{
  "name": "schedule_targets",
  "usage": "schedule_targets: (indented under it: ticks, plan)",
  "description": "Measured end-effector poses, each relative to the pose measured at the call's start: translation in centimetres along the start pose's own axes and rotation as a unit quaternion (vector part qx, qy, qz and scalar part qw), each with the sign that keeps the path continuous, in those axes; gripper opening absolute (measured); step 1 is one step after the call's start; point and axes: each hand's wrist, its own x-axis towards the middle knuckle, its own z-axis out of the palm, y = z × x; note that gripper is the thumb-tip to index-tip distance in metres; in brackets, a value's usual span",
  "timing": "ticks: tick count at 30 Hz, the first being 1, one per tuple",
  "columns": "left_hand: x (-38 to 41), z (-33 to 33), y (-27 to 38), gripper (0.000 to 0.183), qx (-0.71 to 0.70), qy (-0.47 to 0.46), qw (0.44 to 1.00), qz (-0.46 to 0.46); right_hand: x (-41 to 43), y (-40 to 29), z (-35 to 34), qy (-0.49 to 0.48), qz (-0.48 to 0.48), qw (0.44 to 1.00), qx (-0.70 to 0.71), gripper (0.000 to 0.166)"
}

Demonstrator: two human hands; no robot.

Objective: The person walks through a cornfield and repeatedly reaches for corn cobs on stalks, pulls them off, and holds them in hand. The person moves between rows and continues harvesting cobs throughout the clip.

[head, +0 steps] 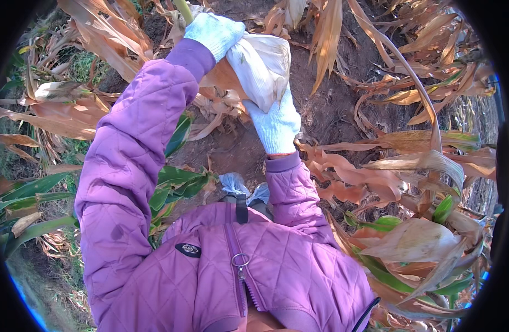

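My left hand (215,35), in a white knit glove, is closed at the upper end of a husked ear of corn (260,66), where a green stalk (183,10) meets the glove. The ear is wrapped in pale dry husk. My right hand (277,122), gloved the same way, grips the husk at the ear's lower end. The left glove hides its own fingertips and the place where the ear joins the stalk. Behind the ear, a brown dry leaf (223,76) hangs between my two forearms.
Dry corn plants stand on both sides. Another husk-covered ear (412,240) hangs at the lower right, and one (59,90) lies among leaves at the left. Green leaves (179,182) are near my left forearm. My feet, in plastic covers (233,184), stand on bare soil (237,145).
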Motion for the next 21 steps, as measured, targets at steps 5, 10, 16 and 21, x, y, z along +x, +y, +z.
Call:
schedule_targets:
  ticks: [5, 10, 16, 21]
  plan:
    - [-0.6, 0.3, -0.6, 0.018, 0.028, 0.011, 0.999, 0.044, -0.7, 1.4, 1.5, -0.298, 0.12, 0.863, 0.391, 0.033]
    - [-0.7, 0.9, -0.5, 0.031, 0.05, 0.024, 0.994, 0.093, -3.7, 1.4, 2.8, -0.449, 0.315, 0.247, 0.799, 0.036]
    - [0.2, 0.2, 0.1, 0.033, 0.049, -0.002, 0.995, 0.085, -5.6, -2.4, 4.3, -0.411, 0.231, 0.0, 0.882, 0.047]
    - [-0.4, -0.4, -1.0, 0.029, 0.049, -0.076, 0.995, 0.043, -1.6, 1.6, 3.0, -0.377, 0.331, 0.556, 0.662, 0.058]
